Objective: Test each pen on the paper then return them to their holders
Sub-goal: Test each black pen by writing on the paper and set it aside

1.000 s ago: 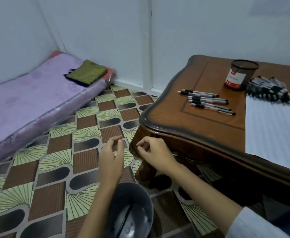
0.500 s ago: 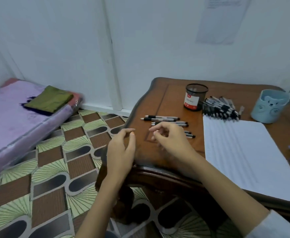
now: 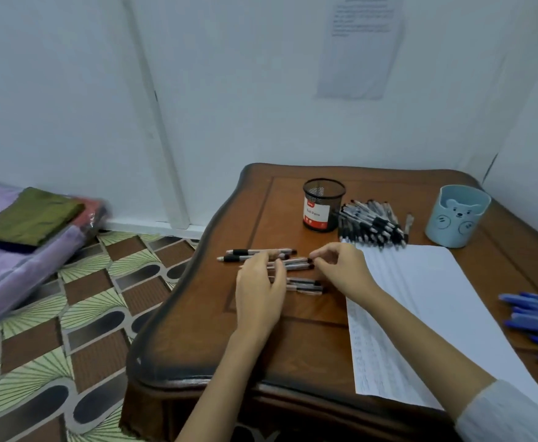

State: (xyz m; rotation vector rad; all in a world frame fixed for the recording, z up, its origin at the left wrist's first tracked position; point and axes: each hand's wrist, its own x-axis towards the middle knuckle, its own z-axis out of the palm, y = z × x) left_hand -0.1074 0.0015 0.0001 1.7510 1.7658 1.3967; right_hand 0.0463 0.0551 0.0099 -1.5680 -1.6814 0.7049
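Head: left fingers [image 3: 276,270] flat on pens [image 3: 255,251]; right fingers [image 3: 328,252] seemingly pinch 1 pen [image 3: 297,260].

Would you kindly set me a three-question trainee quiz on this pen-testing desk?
1. True or false: pens stand in the black mesh holder.
2. The blue pens lie: A) in that holder, B) right of the paper, C) left of the paper.
3. Which hand rests flat on the loose black pens?
Key: 1 false; 2 B; 3 the left hand.
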